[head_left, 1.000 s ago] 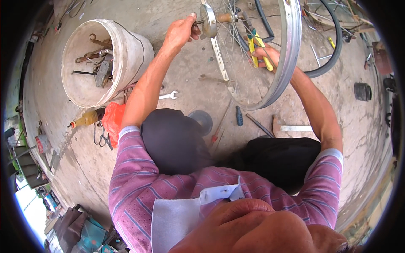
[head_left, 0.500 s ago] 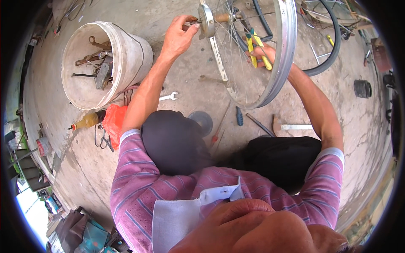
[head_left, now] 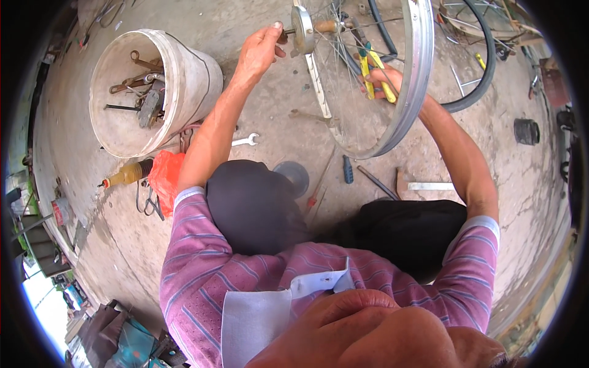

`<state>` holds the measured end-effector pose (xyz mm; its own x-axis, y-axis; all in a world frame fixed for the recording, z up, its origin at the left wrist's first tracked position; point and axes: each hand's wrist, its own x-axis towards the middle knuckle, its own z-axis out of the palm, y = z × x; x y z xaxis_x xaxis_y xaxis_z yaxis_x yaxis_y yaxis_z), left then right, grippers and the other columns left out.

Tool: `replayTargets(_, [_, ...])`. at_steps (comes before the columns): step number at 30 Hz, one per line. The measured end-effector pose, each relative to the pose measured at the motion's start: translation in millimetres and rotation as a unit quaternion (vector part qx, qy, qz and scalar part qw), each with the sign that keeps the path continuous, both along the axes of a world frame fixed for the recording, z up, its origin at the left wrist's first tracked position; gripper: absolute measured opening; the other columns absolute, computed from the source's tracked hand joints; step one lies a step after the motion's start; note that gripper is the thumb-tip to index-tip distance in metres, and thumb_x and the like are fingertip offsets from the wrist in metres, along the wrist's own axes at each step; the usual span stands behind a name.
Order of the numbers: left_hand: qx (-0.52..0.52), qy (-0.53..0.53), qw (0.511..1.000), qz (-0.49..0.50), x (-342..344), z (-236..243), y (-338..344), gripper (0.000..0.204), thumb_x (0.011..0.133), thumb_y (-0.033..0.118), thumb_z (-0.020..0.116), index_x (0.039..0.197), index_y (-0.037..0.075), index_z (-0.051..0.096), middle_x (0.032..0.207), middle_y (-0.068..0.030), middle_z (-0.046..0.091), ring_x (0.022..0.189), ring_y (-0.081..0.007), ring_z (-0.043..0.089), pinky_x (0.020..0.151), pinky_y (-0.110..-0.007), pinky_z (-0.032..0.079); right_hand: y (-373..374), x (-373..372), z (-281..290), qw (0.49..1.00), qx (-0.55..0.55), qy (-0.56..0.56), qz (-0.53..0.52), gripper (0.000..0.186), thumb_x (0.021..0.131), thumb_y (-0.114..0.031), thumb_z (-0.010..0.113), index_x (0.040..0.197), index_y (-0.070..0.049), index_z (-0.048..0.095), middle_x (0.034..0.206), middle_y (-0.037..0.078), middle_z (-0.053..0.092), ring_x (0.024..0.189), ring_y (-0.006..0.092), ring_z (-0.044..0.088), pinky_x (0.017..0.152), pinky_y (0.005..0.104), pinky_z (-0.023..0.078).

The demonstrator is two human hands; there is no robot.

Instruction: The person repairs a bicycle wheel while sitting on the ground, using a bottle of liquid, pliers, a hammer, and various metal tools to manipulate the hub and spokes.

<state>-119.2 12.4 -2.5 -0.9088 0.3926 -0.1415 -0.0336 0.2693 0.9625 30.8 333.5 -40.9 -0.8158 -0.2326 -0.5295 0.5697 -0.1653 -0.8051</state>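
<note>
My left knee (head_left: 254, 202) and right knee (head_left: 405, 230) sit closest; I read the clock from between them, 12 straight ahead. Just past them, near 12, a red-handled screwdriver (head_left: 311, 201) and a blue handle (head_left: 348, 170) lie on the concrete floor (head_left: 264, 107), with a hammer (head_left: 431, 186) at 2 and a spanner (head_left: 246, 140) at 11.

Beyond these, between 12 and 1, the wheel (head_left: 416, 80) stands on edge: a dull silver rim, thin spokes, a rusty brown hub (head_left: 326, 26) and a round grey drum (head_left: 302, 29) on its left. Its top runs out of view, and whether the rim touches the floor I cannot tell. At 11, my left hand (head_left: 261, 52) pinches the dark axle end (head_left: 287, 31) poking from the drum. At 1, behind the spokes, my right hand (head_left: 392, 76) is wrapped round yellow-handled pliers (head_left: 388, 92), handles spread; I cannot tell whether the jaws bite anything.

For moving, my left arm has a wide strip of floor between the drum and the bucket (head_left: 197, 73) at 10. My right arm passes close by the rim's edge, with open concrete toward 2 and 3. Farther off, between 1 and 2, curves a black tyre (head_left: 491, 55).
</note>
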Motion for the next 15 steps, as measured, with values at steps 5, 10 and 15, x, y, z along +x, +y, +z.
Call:
replayTargets(5, [-0.019,0.184,0.983,0.005,6,7,1,0.056,0.105,0.050,0.046,0.100,-0.001,0.069,0.092,-0.0104,0.072,0.072,-0.0150,0.066,0.064,-0.030,0.050,0,3,2,1.000,0.012,0.004,0.000,0.049,0.098,-0.032,0.068,0.137,-0.006,0.055,0.126,0.010,0.066,0.106,0.0199,0.068,0.091,0.0369,0.057])
replayTargets(10, [0.008,0.037,0.999,-0.017,2,-2,-1,0.041,0.104,0.037,0.054,0.109,-0.002,0.066,0.093,-0.0093,0.072,0.071,-0.0140,0.066,0.063,-0.029,0.050,-9,2,13,0.999,0.047,0.011,0.011,0.048,0.098,-0.034,0.067,0.135,-0.006,0.056,0.123,0.009,0.067,0.105,0.0189,0.068,0.089,0.0347,0.058])
replayTargets(15, [-0.011,-0.065,0.997,-0.045,-7,5,-6,0.045,0.104,0.040,0.051,0.117,-0.001,0.064,0.099,-0.0092,0.072,0.072,-0.0143,0.067,0.064,-0.029,0.051,-24,8,28,0.998,0.044,0.006,-0.055,0.035,0.099,-0.032,0.064,0.122,-0.004,0.064,0.110,0.006,0.068,0.101,0.0160,0.066,0.090,0.0334,0.056])
